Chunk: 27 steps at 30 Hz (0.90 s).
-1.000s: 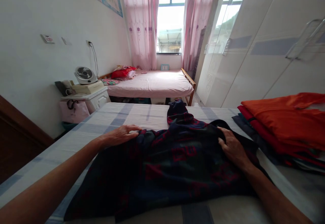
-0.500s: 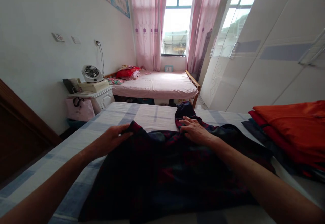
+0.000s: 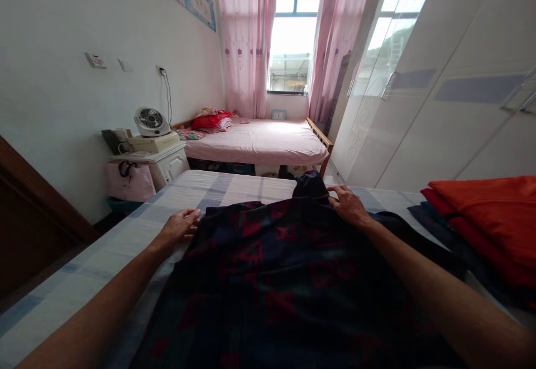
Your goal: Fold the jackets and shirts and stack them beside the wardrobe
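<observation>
A dark shirt with red square patterns lies spread over the near bed, its lower part running out of view towards me. At its far left corner is my left hand, fingers apart and beside the cloth edge. My right hand is at the shirt's far right edge, thumb and fingers closed on the cloth. Between the hands, a bunched dark part of the shirt sticks out past the far edge. Dark cloth also extends under my right forearm.
Folded orange and red clothes are stacked at the right on the checked bedsheet. Beyond stands a second bed with pink bedding. A small fan sits on a white cabinet at the left; a white wardrobe lines the right.
My left hand has let go of the shirt's corner and shifted slightly left. My right hand has moved right along the far edge. The shirt now lies flatter, its red pattern showing more.
</observation>
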Available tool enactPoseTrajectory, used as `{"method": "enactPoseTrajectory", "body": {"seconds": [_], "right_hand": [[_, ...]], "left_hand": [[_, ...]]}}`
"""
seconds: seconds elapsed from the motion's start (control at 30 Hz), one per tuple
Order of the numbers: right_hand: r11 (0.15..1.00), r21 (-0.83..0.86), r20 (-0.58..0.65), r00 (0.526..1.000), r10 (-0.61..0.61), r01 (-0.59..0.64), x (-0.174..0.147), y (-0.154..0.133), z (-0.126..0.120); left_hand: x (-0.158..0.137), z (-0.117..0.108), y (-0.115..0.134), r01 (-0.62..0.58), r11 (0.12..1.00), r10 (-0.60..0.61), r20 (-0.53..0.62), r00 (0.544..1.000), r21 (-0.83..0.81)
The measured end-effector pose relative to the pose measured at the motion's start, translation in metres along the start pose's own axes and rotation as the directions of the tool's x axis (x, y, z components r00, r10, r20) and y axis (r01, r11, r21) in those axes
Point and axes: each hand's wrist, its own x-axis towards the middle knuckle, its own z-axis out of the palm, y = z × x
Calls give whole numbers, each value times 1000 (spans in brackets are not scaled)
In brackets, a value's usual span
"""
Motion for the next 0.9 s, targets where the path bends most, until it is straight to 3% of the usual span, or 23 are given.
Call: {"method": "enactPoseTrajectory", "body": {"seconds": [0.13,0.27,0.37,0.57,0.73,0.9], "right_hand": [[994,-67,11,996,86,-85,-5,36,3],[995,-62,39,996,77,-75,-10,50,12],[998,-44,69,996,54,-51,-14,52,17],[1000,-8,78,997,23,-22,-22,56,19],[998,-46,61,998,35,-32,-34,56,25],[986,-168,7,1000,-6,7,-48,48,31]], "left_hand": [[-9,-7,10,-103,976,106,-9,994,190],[-14,0,18,-179,944,164,78,983,279],[-18,8,18,-191,946,176,79,981,263],[-28,4,17,-177,950,201,-70,977,256],[-32,6,8,-149,960,133,84,988,239],[-23,16,-2,-59,989,52,57,997,134]]}}
